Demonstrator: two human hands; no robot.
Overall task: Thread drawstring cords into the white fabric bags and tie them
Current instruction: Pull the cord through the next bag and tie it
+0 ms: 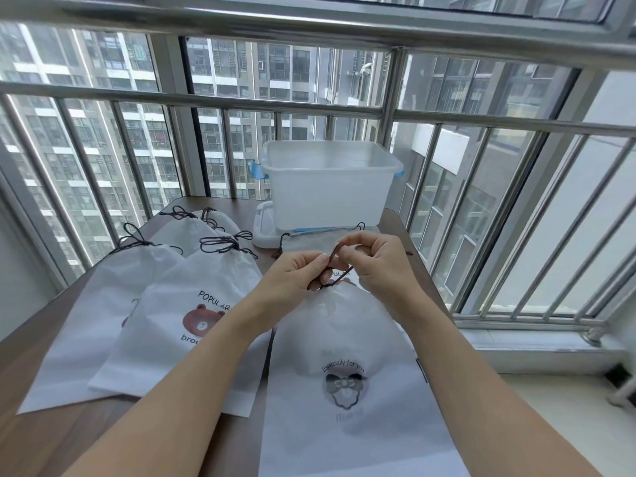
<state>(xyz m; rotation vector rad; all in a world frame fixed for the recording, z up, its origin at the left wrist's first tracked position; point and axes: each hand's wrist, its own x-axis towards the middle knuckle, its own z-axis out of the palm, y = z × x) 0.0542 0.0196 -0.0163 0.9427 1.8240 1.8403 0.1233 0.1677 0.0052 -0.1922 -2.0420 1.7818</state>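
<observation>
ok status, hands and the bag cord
Left hand and right hand both pinching the dark cord, mid-knot. Bow-print bag gathered at its neck. Tied bags lie left, nothing blocking.

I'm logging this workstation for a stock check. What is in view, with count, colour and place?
Bag being tied: one, white with a bow print, nearest the person, its neck gathered under the hands.
Cord: one, dark, pinched at that bag's neck.
Tied bags: at least three, white, dark bows at their necks, overlapping on the left; one shows a brown bear print.
Flat bag: one, whitish, behind the hands, by the bin.
Bin: one, translucent white with blue latches, at the far edge of the table.
Lid: one, white, under the bin.
Table: one, brown wood-grain.
Railing: metal, grey, behind the table.
Left hand: pinches the cord.
Right hand: pinches the cord.
</observation>
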